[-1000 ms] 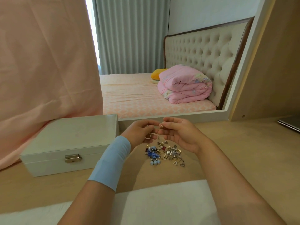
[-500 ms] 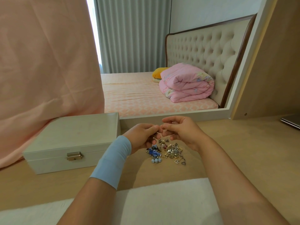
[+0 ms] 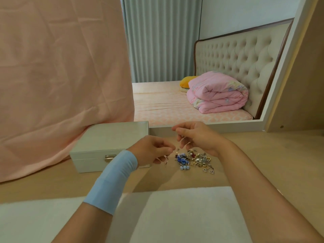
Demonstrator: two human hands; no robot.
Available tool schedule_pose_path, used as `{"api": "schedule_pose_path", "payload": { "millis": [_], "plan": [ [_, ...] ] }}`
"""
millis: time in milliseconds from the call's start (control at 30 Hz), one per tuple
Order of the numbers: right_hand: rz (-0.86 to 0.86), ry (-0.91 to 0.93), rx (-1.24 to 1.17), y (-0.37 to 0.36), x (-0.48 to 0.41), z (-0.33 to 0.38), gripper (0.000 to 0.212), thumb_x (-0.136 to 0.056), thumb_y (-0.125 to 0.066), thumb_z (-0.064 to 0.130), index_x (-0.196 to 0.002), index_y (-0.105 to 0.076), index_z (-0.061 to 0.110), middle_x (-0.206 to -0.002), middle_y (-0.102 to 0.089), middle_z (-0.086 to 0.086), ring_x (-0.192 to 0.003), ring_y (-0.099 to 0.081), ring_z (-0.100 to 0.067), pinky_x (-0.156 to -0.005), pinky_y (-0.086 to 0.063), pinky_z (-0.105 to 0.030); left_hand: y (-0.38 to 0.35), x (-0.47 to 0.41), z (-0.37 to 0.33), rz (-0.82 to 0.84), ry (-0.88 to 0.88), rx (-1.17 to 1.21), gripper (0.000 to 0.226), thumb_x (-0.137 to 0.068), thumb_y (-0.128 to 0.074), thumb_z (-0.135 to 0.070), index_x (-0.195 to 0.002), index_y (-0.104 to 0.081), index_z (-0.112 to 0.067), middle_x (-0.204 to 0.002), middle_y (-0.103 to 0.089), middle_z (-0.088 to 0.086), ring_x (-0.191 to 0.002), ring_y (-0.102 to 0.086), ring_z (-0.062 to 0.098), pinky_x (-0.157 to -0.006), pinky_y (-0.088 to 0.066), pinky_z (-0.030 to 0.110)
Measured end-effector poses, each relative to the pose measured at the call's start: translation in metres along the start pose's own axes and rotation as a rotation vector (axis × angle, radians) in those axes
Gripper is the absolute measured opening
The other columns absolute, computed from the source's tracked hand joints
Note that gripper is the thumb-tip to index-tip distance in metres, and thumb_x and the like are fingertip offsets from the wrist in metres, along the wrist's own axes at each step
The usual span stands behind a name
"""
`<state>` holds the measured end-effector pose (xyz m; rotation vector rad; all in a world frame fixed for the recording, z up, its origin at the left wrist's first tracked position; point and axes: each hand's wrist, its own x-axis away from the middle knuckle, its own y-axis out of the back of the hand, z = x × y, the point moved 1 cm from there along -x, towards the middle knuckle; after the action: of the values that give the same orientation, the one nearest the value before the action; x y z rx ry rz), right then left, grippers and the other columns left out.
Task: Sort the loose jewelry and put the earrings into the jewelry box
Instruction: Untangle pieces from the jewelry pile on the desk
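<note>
A small pile of loose jewelry [image 3: 194,159], with blue, silver and gold pieces, lies on the wooden desk. My left hand [image 3: 152,149], with a light blue band on the wrist, hovers just left of the pile and pinches a small earring [image 3: 166,157] that dangles from the fingertips. My right hand [image 3: 196,137] is above the pile's far side, fingers curled around something tiny that I cannot make out. The white jewelry box [image 3: 108,142] stands closed to the left, its metal clasp facing me.
A pink cloth [image 3: 57,76] hangs behind the box on the left. A mirror [image 3: 192,58] with a white frame stands at the back of the desk. A white furry mat [image 3: 157,216] covers the near edge. Bare desk extends to the right.
My hands, joined above the pile before, have drawn apart. The left hand dropped toward me and to the left with a small piece. The view shifted slightly.
</note>
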<state>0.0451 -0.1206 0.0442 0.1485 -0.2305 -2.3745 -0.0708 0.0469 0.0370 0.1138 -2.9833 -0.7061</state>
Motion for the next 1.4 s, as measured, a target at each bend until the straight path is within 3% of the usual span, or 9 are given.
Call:
{"api": "schedule_pose_path", "payload": {
  "millis": [133,267,433,533,733,833,900,1100,1400],
  "plan": [
    [0.166,0.014,0.113,-0.046,0.008,0.014,0.021,-0.103,-0.057,0.014,-0.118,-0.069,0.019,-0.084,-0.069,-0.002,-0.065,-0.066,-0.018,-0.057,-0.049,-0.027,0.030,0.043,0.024,0.002,0.080,-0.061,0.006,-0.089,-0.071,-0.017,-0.094,-0.072,-0.015,-0.077,-0.075,-0.003,-0.069,-0.069,0.010,-0.064,-0.055,0.021],
    [0.309,-0.001,0.247,-0.092,0.013,0.022,0.026,-0.091,-0.070,0.014,-0.116,-0.064,0.019,-0.093,-0.078,-0.002,-0.072,-0.075,-0.023,-0.053,-0.046,-0.022,0.061,0.077,0.057,-0.090,0.153,-0.214,0.002,-0.086,-0.074,-0.019,-0.085,-0.074,-0.020,-0.075,-0.075,-0.005,-0.067,-0.068,0.005,-0.065,-0.053,0.018],
    [0.282,-0.004,0.470,-0.153,0.010,0.019,0.016,-0.084,-0.081,0.017,-0.096,-0.071,0.018,-0.078,-0.076,0.002,-0.069,-0.076,-0.016,-0.046,-0.048,-0.017,0.088,0.106,0.095,-0.289,0.199,-0.423,0.004,-0.083,-0.075,-0.031,-0.079,-0.074,-0.032,-0.073,-0.073,-0.021,-0.072,-0.067,-0.002,-0.079,-0.050,0.019],
    [0.229,0.089,0.638,-0.187,0.006,0.012,0.014,-0.088,-0.077,0.021,-0.101,-0.076,0.026,-0.082,-0.073,0.009,-0.069,-0.070,-0.008,-0.057,-0.050,-0.019,0.095,0.117,0.109,-0.337,0.169,-0.493,0.005,-0.083,-0.074,-0.036,-0.079,-0.073,-0.039,-0.077,-0.072,-0.022,-0.077,-0.065,-0.005,-0.082,-0.050,0.021],
    [0.137,0.157,0.830,-0.230,-0.001,0.003,0.027,-0.088,-0.074,0.030,-0.115,-0.073,0.028,-0.082,-0.062,0.015,-0.092,-0.065,-0.016,-0.085,-0.055,-0.038,0.102,0.121,0.124,-0.354,0.125,-0.452,0.010,-0.092,-0.066,-0.032,-0.094,-0.073,-0.039,-0.093,-0.071,-0.016,-0.085,-0.063,0.002,-0.083,-0.047,0.021],
    [0.060,0.152,0.858,-0.237,-0.006,-0.002,0.034,-0.086,-0.075,0.034,-0.119,-0.069,0.032,-0.100,-0.070,0.010,-0.101,-0.064,-0.016,-0.087,-0.053,-0.035,0.111,0.122,0.130,-0.413,0.114,-0.468,0.026,-0.099,-0.053,-0.022,-0.118,-0.070,-0.030,-0.116,-0.068,-0.006,-0.101,-0.061,0.011,-0.092,-0.042,0.023],
    [0.045,0.177,0.909,-0.240,-0.007,-0.006,0.030,-0.086,-0.074,0.037,-0.116,-0.070,0.033,-0.103,-0.071,0.008,-0.101,-0.064,-0.017,-0.084,-0.052,-0.035,0.117,0.126,0.132,-0.444,0.115,-0.464,0.032,-0.100,-0.049,-0.016,-0.123,-0.067,-0.031,-0.121,-0.066,-0.004,-0.108,-0.059,0.014,-0.095,-0.040,0.023],
    [0.048,0.206,0.973,-0.240,-0.003,-0.012,0.037,-0.096,-0.062,0.044,-0.131,-0.064,0.033,-0.117,-0.071,0.006,-0.110,-0.062,-0.018,-0.086,-0.050,-0.033,0.115,0.127,0.130,-0.368,0.076,-0.537,0.028,-0.094,-0.061,-0.019,-0.118,-0.070,-0.032,-0.115,-0.062,-0.007,-0.090,-0.054,0.007,-0.086,-0.040,0.020],
    [0.139,0.169,0.982,-0.257,-0.002,-0.008,0.033,-0.097,-0.063,0.031,-0.130,-0.065,0.031,-0.117,-0.071,0.005,-0.104,-0.064,-0.018,-0.084,-0.052,-0.033,0.124,0.130,0.132,-0.407,0.200,-0.544,0.032,-0.089,-0.066,-0.017,-0.117,-0.068,-0.031,-0.110,-0.068,-0.010,-0.092,-0.060,0.010,-0.087,-0.047,0.023]
  ]
}}
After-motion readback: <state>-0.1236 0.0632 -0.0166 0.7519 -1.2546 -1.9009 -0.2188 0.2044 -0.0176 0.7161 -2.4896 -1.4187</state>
